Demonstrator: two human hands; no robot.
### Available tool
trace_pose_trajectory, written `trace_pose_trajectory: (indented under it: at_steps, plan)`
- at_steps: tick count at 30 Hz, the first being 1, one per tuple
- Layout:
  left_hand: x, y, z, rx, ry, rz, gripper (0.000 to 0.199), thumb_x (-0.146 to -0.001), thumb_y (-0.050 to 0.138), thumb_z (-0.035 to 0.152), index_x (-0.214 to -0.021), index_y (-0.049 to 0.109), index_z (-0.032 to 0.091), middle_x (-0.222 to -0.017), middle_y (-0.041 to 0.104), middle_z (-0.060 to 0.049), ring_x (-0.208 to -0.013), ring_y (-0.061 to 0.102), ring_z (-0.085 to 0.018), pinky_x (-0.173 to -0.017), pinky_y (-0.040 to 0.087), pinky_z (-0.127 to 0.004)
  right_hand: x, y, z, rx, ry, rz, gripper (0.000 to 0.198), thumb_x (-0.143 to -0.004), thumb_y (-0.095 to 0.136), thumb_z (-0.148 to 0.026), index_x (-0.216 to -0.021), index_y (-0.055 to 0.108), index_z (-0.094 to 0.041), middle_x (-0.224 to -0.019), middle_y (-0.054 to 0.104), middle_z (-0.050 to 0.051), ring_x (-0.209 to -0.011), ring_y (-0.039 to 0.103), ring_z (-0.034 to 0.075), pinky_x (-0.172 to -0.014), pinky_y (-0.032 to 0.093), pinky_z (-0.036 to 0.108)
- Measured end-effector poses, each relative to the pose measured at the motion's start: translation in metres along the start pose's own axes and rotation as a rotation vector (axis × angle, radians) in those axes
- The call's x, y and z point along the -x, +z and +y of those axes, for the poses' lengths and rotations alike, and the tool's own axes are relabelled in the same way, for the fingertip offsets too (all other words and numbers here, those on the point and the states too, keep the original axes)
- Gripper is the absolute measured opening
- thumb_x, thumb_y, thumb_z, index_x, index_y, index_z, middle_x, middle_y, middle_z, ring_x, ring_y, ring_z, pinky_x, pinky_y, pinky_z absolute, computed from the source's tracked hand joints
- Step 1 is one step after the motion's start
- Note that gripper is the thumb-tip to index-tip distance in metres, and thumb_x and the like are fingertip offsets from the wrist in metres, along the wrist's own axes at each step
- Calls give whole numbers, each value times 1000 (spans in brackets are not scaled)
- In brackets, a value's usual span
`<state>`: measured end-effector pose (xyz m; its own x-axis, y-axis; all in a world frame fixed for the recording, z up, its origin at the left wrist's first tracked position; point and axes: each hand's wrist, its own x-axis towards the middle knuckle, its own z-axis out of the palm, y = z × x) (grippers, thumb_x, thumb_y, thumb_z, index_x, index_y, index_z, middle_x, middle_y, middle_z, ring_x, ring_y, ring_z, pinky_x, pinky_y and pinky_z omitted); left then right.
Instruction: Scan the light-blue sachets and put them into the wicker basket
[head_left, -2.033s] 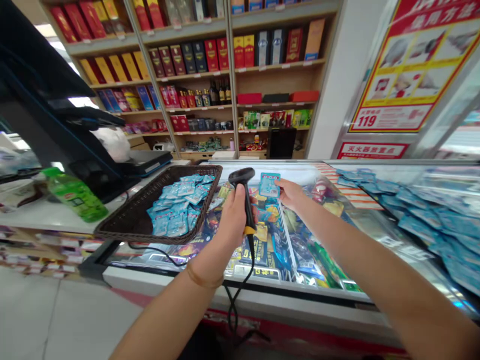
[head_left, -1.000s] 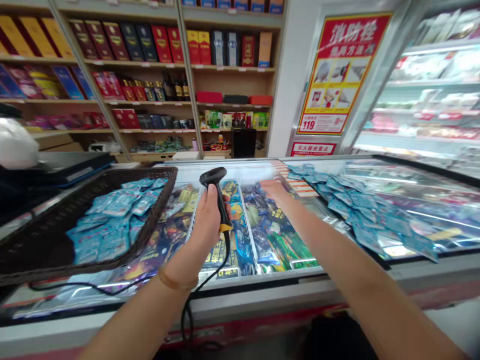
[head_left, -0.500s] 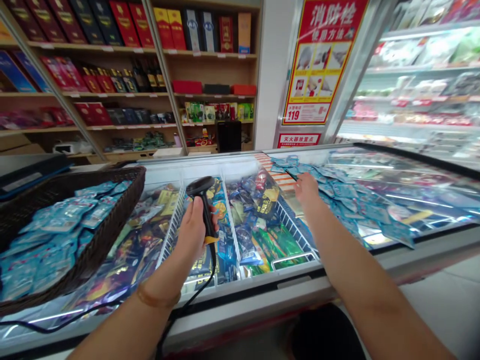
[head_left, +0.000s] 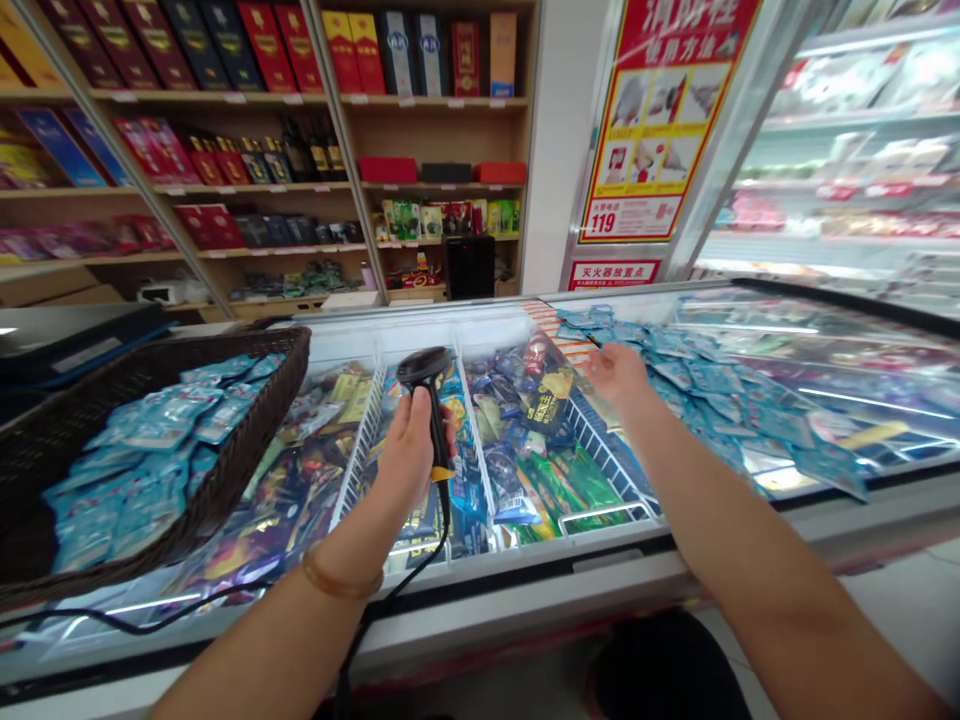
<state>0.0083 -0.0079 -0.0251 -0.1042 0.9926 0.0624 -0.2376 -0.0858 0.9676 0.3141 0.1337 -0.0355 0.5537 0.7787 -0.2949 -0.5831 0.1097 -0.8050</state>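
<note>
My left hand (head_left: 411,450) is wrapped around a black and yellow handheld barcode scanner (head_left: 431,390), held upright over the open part of a chest freezer. Its black cable hangs down past my wrist. At the far side, my right hand (head_left: 619,375) is closed near an orange-and-white striped strip (head_left: 551,318). A thin dark pen (head_left: 592,342) shows at its fingertips, mostly hidden. Just right of that hand, many flat blue packets (head_left: 705,375) lie spread over the freezer's glass lid. More blue packets (head_left: 161,430) fill a brown woven basket (head_left: 225,490) at the left.
White wire dividers (head_left: 480,450) separate bagged frozen goods (head_left: 525,400) inside the freezer. A black cable (head_left: 135,622) crosses its front left. Shelves (head_left: 427,100) of boxes and bottles stand behind, beside a red notice (head_left: 660,120). A lit display fridge (head_left: 862,180) is at the right.
The view has shifted slightly left, so most things appear farther right. My right hand has turned a little, and less of the pen shows. My left hand still holds the scanner.
</note>
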Motion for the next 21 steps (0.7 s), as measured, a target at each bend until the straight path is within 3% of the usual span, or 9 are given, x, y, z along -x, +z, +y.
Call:
trace_pose_trajectory:
  at_steps: [6,8,10,11,13,15,17,19,21]
  plan:
    - [3,3,3,-36,-17,-26,62,-78,64,81,-93,52,22,-73,65,1,-47,56,-11,-42,42,-25,68,23,36,223,260,-446,14,-83,60,-11,-76,56,-22,-80,66,3,-81,72,16,-83,63,32]
    - [3,2,2,-28,-6,-17,60,-80,65,79,-94,52,22,-76,66,1,-46,54,-10,-42,43,-25,91,24,43,376,353,-586,8,-83,65,-14,-81,63,-21,-83,69,5,-85,74,19,-84,63,36]
    - [1,2,1,-30,-8,-15,58,-81,65,78,-93,51,22,-75,65,1,-45,53,-9,-41,42,-25,106,23,46,618,333,-741,9,-83,73,-21,-91,69,-20,-89,73,7,-85,76,23,-84,63,41]
    - [0,1,0,-31,-13,-19,58,-82,64,78,-92,51,22,-74,64,1,-46,53,-10,-41,42,-25,109,22,47,762,259,-789,13,-84,75,-26,-95,71,-20,-92,75,8,-85,76,25,-84,63,43]
    - [-3,1,-3,-25,-18,-21,59,-82,63,78,-91,52,22,-73,63,1,-47,55,-11,-40,39,-24,107,24,50,1036,-18,-784,16,-88,73,-32,-99,73,-21,-99,78,10,-87,77,27,-88,61,44]
    - [-6,0,-7,-10,-2,-14,59,-82,61,79,-92,52,21,-73,63,0,-49,57,-11,-38,35,-23,98,30,58,1228,-355,-697,20,-94,65,-33,-107,74,-20,-111,78,12,-102,76,28,-98,57,42]
    - [-9,0,-10,-5,25,-14,59,-82,61,79,-92,52,22,-75,63,0,-50,58,-11,-38,34,-22,86,40,68,1376,-599,-631,32,-98,60,-37,-121,72,-18,-131,73,15,-124,68,30,-109,51,40]
    - [-10,0,-11,-14,49,-24,58,-82,63,78,-91,50,22,-77,63,0,-51,58,-10,-39,37,-22,77,51,77,1548,-681,-614,49,-95,64,-49,-130,68,-15,-143,65,20,-138,58,35,-114,46,43]
    - [-8,-1,-9,-21,54,-38,57,-82,64,76,-92,49,22,-79,64,1,-51,58,-10,-41,42,-23,69,63,83,1691,-659,-635,65,-82,76,-61,-126,70,-15,-142,64,22,-140,55,40,-113,45,47]
